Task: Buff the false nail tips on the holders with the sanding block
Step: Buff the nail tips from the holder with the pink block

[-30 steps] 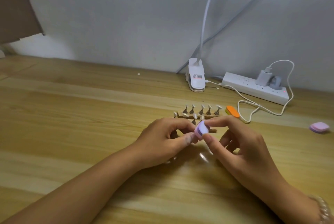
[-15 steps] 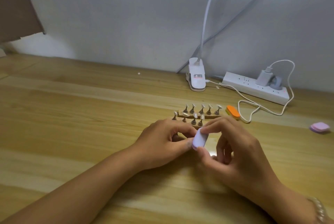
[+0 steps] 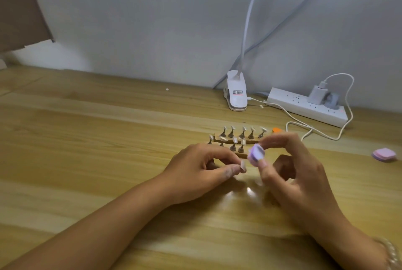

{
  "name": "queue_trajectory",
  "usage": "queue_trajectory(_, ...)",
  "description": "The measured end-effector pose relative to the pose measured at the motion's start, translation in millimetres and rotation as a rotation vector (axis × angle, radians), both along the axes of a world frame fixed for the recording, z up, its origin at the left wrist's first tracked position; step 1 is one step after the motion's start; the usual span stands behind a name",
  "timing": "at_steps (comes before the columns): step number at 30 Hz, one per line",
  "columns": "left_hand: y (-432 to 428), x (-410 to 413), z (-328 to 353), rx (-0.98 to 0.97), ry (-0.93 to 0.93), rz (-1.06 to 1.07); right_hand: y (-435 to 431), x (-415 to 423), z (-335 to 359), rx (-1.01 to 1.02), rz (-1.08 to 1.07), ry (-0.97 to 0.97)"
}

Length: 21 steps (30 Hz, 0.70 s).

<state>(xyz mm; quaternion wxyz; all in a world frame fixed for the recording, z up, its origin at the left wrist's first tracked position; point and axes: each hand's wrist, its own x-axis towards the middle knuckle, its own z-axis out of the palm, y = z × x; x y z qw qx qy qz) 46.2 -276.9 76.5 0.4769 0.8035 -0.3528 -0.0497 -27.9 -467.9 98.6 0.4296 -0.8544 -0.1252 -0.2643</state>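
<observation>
Sanding block [image 3: 256,154] pinched in right hand [image 3: 291,174]; left hand [image 3: 200,171] pinches nail tip [image 3: 243,165], just apart.

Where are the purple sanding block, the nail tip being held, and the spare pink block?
Sanding block [image 3: 256,154]: head view, on its pale face between the right fingers.
Nail tip [image 3: 243,165]: head view, on its middle, at the left fingertips.
Pink block [image 3: 384,154]: head view, on its top.

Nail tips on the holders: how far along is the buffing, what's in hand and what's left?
Done: cannot tell; no tip's finish is readable here. In hand: the left hand pinches one nail tip on its holder, and the right hand holds the purple sanding block just clear of it. Left: about nine tips stand on the wooden rack behind, with none visibly finished.
</observation>
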Motion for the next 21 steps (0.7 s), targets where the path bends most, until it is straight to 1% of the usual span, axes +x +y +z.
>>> queue_trajectory(2, 0.1, 0.7, -0.2, 0.002, 0.002, -0.006, 4.2, -1.0, -1.1, -0.159, 0.049, -0.003)
queue_trajectory(3, -0.1, 0.9, -0.3, 0.010, -0.002, -0.007, 4.3, 0.0, -0.7, -0.192, 0.038, 0.007)
queue_trajectory(6, 0.4, 0.8, -0.8, 0.016, 0.002, 0.001, 1.3, 3.7, -0.2, -0.184, -0.033, 0.012)
queue_trajectory(10, 0.9, 1.2, -1.4, 0.067, -0.009, 0.005, 6.0, -1.2, -1.8, -0.273, 0.050, -0.028)
queue_trajectory(13, 0.9, 1.5, -1.6, 0.047, -0.006, -0.003, 1.2, 2.2, 0.2, -0.183, -0.009, 0.001)
queue_trajectory(15, 0.5, 1.3, -1.0, 0.030, -0.006, -0.013, 1.6, 1.1, -0.4, -0.196, -0.014, -0.022)
queue_trajectory(18, 0.3, 1.7, -0.1, 0.036, -0.021, -0.006, 7.1, -2.3, -2.4, -0.251, 0.048, -0.052)
queue_trajectory(21, -0.5, 1.5, 0.0, 0.009, 0.006, -0.014, 1.0, 3.6, -2.2, -0.173, -0.035, -0.011)
